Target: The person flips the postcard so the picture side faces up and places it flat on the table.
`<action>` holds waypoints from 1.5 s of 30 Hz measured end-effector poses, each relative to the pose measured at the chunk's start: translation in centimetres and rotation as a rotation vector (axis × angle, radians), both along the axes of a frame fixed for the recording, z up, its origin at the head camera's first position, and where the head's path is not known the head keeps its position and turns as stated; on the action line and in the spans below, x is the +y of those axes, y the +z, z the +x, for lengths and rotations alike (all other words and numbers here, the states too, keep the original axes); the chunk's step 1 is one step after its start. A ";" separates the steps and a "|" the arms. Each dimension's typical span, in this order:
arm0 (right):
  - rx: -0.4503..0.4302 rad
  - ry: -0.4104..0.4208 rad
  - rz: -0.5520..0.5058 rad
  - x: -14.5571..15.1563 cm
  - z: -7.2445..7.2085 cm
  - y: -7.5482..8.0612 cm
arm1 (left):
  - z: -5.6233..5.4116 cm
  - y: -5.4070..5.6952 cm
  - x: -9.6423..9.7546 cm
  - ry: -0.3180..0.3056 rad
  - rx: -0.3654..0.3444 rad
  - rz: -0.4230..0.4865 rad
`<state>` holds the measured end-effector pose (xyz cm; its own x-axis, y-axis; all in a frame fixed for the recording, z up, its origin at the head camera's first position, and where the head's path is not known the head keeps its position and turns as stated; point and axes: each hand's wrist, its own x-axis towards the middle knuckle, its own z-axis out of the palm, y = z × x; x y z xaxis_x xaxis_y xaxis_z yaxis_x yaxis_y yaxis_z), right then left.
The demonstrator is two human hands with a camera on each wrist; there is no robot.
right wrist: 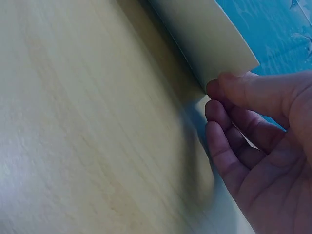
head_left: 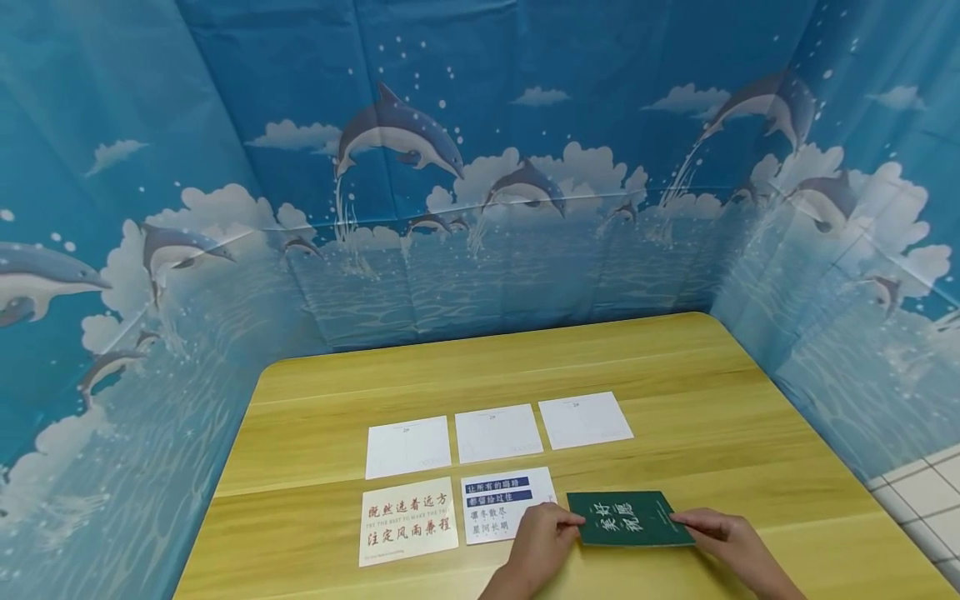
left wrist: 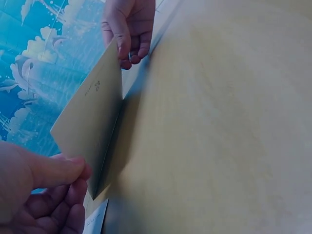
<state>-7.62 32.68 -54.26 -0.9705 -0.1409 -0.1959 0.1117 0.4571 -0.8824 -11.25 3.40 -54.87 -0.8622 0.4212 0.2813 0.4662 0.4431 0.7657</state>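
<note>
Clock directions are taken from the green card in the head view, twelve being away from the person.

Item: green card, one, with white lettering, at the centre of the dial, low and right of the middle in the head view. Held tilted by both short ends; pale back with small print showing in the left wrist view. Whether its lower edge touches the table cannot be told.

Item: left hand, at nine o'clock. Thumb and fingertip closed together on the card's end, no gap beyond the card's thickness; remaining fingers curled.

Item: right hand, at three o'clock. Thumb and forefinger pinched together on the opposite end; remaining fingers bent, clear of the card.

Item: white card with blue bars, at nine o'clock, flat, partly hidden behind the left hand.

Item: cream card with red lettering, farther out at nine, flat.

Items: three white cards in a row, lying flat: right one at eleven, middle one at ten, left one between nine and ten.

Item: yellow wood-grain table, beneath all cards.

Item: blue dolphin curtain, at twelve, behind the table.

Item: tiled floor, at three.
</note>
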 end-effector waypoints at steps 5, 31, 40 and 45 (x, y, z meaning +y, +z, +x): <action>0.034 -0.010 0.058 -0.3 -0.4 0.0 | -0.6 -0.2 0.3 0.044 0.048 0.003; 0.257 -0.200 0.212 -2.6 -2.7 -0.6 | -1.4 0.0 1.7 0.153 0.037 -0.149; 0.266 -0.213 0.359 -3.8 -2.6 -0.5 | -1.4 0.2 2.2 0.201 0.035 -0.227; 0.323 -0.202 0.442 -4.4 -2.7 -0.4 | -1.4 0.4 2.5 0.210 0.020 -0.256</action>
<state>-10.29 28.33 -54.70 -0.9899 0.0812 0.1160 -0.0078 0.7870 -0.6169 -12.65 5.89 -54.48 -0.9332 0.2938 0.2067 0.3578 0.7082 0.6086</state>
